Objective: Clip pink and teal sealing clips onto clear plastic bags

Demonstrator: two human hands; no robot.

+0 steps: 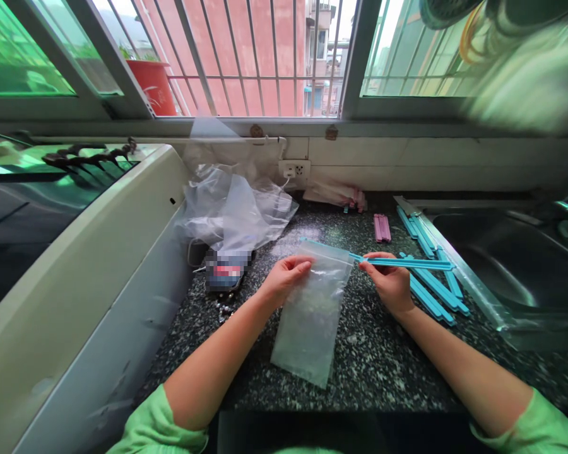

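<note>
My left hand [288, 276] pinches the upper left side of a clear plastic bag [310, 321], which hangs slightly tilted over the counter. In my right hand [390, 287], thumb and fingers are closed on a long blue plastic bag-sealing strip [419, 263]. A thin blue length runs from this hand along the bag's top edge; whether it lies behind or inside the bag I cannot tell. More blue sealing strips [433, 291] lie to the right of and behind my right hand. Beyond them sits a small bundle of pink strips [381, 227].
A metal sink [499, 321] borders the speckled counter [373, 366] on the right. Left stands a pale stove [123, 252]. Crumpled clear plastic [246, 208] lies behind a phone [224, 271], its screen blurred. Near the wall socket [294, 170] is a bag with pink strips [336, 194].
</note>
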